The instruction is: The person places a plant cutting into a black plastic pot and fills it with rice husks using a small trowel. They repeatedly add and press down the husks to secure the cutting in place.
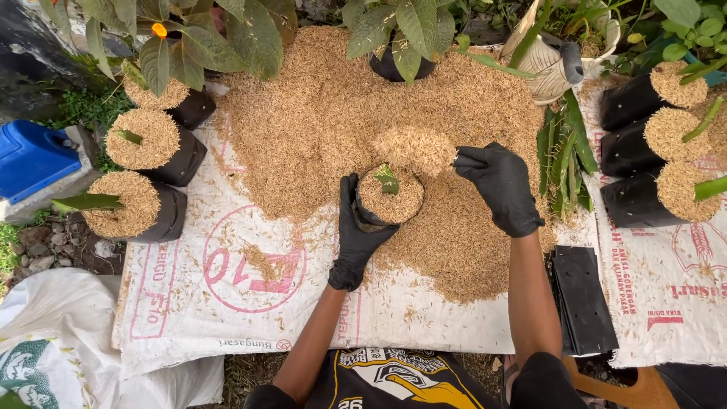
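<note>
Both forearms reach out: left hand (356,238) grips a nearly full bag (388,198); right hand (498,188) cups husk (415,148) above it. Six bags (141,203) stand filled; flat bags (581,299) wait.

Surface: white woven plastic sacks (227,303) spread on the ground.
On it: big heap of tan rice husk (326,129), filled black grow bags (170,216), flat stack of empty black bags (583,303).

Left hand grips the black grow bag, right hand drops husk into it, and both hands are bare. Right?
Not quite. The head view shows both hands in black gloves, not bare. The rest holds: the left hand grips the black grow bag, and the right hand drops husk over it.
</note>
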